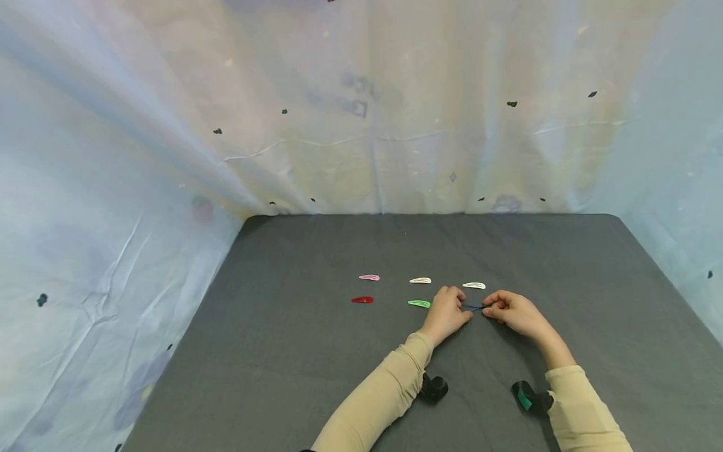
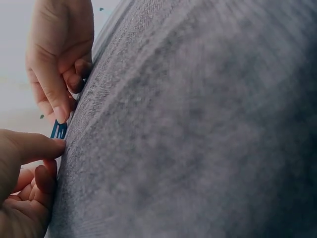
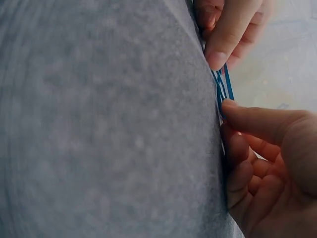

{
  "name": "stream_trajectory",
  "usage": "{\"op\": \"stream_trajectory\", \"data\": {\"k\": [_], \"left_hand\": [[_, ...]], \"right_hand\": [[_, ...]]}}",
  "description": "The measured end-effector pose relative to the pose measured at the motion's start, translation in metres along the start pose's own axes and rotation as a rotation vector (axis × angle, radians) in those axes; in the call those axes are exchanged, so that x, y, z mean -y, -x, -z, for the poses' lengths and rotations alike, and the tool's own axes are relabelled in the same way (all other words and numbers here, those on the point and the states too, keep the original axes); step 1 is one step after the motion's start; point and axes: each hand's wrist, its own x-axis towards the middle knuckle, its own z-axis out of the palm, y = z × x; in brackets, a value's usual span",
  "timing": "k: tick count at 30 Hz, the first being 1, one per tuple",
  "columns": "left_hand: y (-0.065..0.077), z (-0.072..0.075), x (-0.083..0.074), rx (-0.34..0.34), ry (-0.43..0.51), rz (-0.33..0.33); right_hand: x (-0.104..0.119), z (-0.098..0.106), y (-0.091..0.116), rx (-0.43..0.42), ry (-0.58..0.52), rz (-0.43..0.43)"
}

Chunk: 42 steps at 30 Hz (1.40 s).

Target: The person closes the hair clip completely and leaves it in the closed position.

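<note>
A blue snap hair clip (image 1: 473,307) lies low over the dark table, held between my two hands. My left hand (image 1: 446,316) pinches its left end and my right hand (image 1: 521,317) pinches the other. In the right wrist view the clip's thin blue strips (image 3: 221,89) look spread apart between the thumbs. Fingertips cover both of its ends. Just left of my left hand is a green hair clip (image 1: 419,304), and a cream hair clip (image 1: 474,285) lies beyond the hands.
Further left on the grey cloth-covered table (image 1: 282,351) are a red clip (image 1: 363,300), a pink clip (image 1: 369,277) and another cream clip (image 1: 420,280). Black wrist-worn devices (image 1: 433,389) sit under the sleeves. Pale sheeting (image 1: 395,163) hangs behind the table and at both sides.
</note>
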Motion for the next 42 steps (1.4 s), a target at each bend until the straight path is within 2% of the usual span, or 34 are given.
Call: {"op": "stream_trajectory", "data": {"k": [8, 16, 30, 37, 42], "left_hand": [[-0.0004, -0.0002, 0.0000, -0.020, -0.003, -0.002], [0.0009, -0.0012, 0.0023, -0.046, 0.003, -0.013], [0.0027, -0.0017, 0.0027, -0.081, 0.055, -0.022], [0.0050, -0.0013, 0.0023, -0.132, 0.049, -0.083], [0.0037, -0.0011, 0.0000, -0.084, 0.040, -0.019]], "right_hand": [[0.0009, -0.0019, -0.0005, -0.051, 0.060, 0.008], [-0.0001, -0.0021, 0.0007, -0.055, 0.035, 0.026], [-0.0026, -0.0034, 0.0023, -0.102, 0.040, -0.020], [-0.0014, -0.0035, 0.0026, -0.115, 0.053, -0.017], [0.0012, -0.0032, 0.0022, -0.117, 0.056, -0.029]]}}
